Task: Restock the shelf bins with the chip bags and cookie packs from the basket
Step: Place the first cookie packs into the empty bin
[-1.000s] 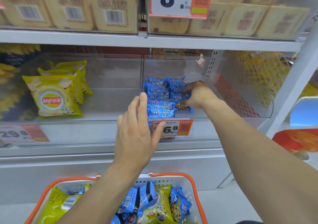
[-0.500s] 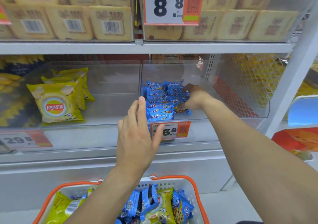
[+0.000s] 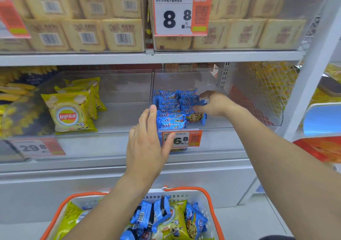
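Blue cookie packs [image 3: 170,110] lie stacked in rows inside a clear shelf bin [image 3: 249,92]. My right hand [image 3: 214,105] reaches into that bin from the right and pinches one blue cookie pack [image 3: 200,102] on top of the right row. My left hand [image 3: 147,142] lies flat against the bin's front left corner, fingers straight, thumb over the 6.8 price tag [image 3: 184,140]. Below, the orange-rimmed basket [image 3: 208,199] holds more blue cookie packs [image 3: 160,212] and yellow chip bags [image 3: 70,219]. Yellow chip bags [image 3: 68,114] stand in the neighbouring left bin.
The shelf above carries beige packs [image 3: 120,35] behind an 8.8 price tag [image 3: 181,14]. A white shelf upright [image 3: 310,73] rises at the right, with a wire mesh side beyond the bin. The right half of the cookie bin has bare floor.
My right hand has lifted slightly from the front packs onto the top of the right row. The left hand stays against the bin front. The view has tilted a little.
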